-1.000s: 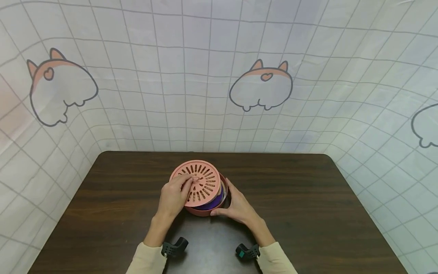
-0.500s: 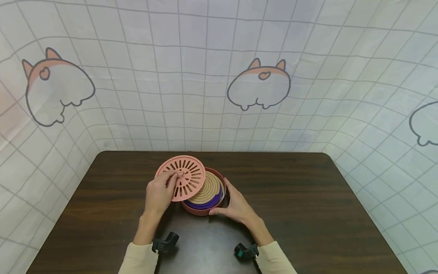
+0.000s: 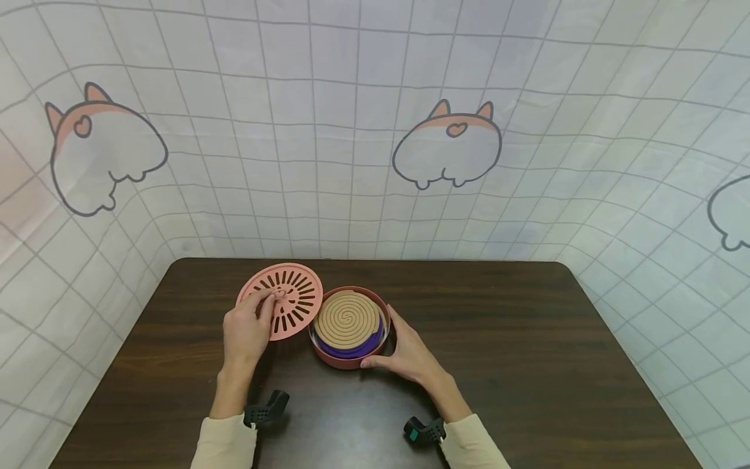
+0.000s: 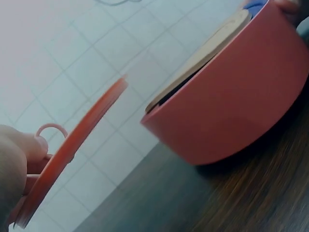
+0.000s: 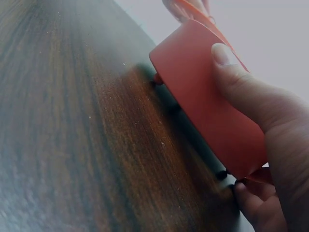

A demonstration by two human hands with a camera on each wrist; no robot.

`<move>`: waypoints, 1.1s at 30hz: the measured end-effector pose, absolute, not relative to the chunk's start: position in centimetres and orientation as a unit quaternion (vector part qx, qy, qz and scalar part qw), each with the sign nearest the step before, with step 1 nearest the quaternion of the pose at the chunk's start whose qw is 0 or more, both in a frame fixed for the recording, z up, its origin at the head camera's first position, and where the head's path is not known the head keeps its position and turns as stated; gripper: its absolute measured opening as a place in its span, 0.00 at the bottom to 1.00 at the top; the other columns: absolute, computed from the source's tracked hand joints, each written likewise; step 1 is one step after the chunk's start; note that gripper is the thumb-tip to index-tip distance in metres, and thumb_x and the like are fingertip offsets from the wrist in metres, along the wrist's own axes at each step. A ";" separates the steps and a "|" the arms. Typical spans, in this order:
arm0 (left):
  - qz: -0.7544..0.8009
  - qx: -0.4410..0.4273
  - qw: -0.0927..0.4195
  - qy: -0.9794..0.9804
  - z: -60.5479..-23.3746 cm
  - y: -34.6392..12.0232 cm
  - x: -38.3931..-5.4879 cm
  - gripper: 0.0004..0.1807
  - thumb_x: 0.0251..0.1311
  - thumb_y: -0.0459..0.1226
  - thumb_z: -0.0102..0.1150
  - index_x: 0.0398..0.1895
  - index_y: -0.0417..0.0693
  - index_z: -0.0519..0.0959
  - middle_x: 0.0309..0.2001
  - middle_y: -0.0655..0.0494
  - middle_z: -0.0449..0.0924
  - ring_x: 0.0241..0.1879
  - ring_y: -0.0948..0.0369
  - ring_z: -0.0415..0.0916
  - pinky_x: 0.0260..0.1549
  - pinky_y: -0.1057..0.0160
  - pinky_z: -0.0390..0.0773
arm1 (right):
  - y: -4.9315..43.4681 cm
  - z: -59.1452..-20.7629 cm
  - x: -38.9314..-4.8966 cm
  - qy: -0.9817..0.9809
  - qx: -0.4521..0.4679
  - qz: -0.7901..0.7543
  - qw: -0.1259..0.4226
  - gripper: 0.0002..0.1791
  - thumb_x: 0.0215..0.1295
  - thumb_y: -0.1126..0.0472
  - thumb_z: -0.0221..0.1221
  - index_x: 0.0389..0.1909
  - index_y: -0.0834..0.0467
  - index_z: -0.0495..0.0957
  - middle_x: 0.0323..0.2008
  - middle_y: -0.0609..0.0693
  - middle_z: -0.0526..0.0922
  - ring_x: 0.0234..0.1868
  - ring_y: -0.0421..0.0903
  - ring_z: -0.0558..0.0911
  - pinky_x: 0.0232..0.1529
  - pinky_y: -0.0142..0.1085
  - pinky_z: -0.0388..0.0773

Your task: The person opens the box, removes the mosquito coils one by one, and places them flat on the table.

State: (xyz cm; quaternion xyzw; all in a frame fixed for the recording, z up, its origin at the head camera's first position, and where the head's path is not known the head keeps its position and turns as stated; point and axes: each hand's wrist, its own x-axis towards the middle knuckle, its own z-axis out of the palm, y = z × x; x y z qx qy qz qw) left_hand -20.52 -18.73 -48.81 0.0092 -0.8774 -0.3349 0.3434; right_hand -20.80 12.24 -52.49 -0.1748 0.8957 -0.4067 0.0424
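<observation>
In the head view my left hand [image 3: 246, 329] pinches the small ring handle [image 4: 52, 126] of a round pink slotted lid [image 3: 301, 296]. The lid hangs above the table, off the left side of a round red mosquito coil box [image 3: 346, 365]. Inside the box lies a tan mosquito coil [image 3: 347, 319], with purple coils [image 3: 357, 352] showing beneath it. My right hand [image 3: 410, 352] grips the box at its right side, thumb at the front and fingers round the far right. Short feet under the box show in the right wrist view.
A dark wood table [image 3: 498, 352] bears the box. Behind it and at both sides hangs a white grid-patterned cloth [image 3: 363, 215] with cartoon animal drawings. Black wrist cameras [image 3: 266, 408] sit on both wrists.
My left hand has carried the lid leftward off the box, uncovering the tan coil and more of the purple ones. The right hand has kept its grip on the box.
</observation>
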 end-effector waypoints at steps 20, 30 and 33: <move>-0.322 0.079 0.266 -0.905 -51.1 -20.7 -20.4 0.13 0.68 0.35 0.60 0.46 0.34 0.85 0.43 0.36 0.86 0.44 0.38 0.84 0.44 0.40 0.80 | 12.3 -52.7 -20.9 0.898 -0.171 -0.404 0.041 0.72 0.40 0.36 0.78 0.80 0.60 0.48 0.77 0.57 0.58 0.77 0.55 0.61 0.73 0.54 0.61; -0.320 0.092 0.250 -0.909 -52.2 -21.1 -20.4 0.12 0.68 0.34 0.59 0.46 0.33 0.85 0.43 0.36 0.86 0.44 0.39 0.84 0.42 0.41 0.82 | 12.3 -52.6 -20.9 0.898 -0.170 -0.404 0.046 0.72 0.40 0.36 0.77 0.80 0.59 0.47 0.78 0.57 0.57 0.77 0.55 0.61 0.73 0.54 0.61; -0.321 0.092 0.247 -0.910 -52.4 -21.1 -20.5 0.12 0.68 0.34 0.59 0.46 0.34 0.85 0.43 0.36 0.86 0.44 0.39 0.85 0.42 0.41 0.82 | 12.3 -52.6 -20.9 0.898 -0.169 -0.404 0.046 0.72 0.40 0.36 0.77 0.80 0.59 0.47 0.78 0.57 0.57 0.77 0.55 0.61 0.73 0.55 0.61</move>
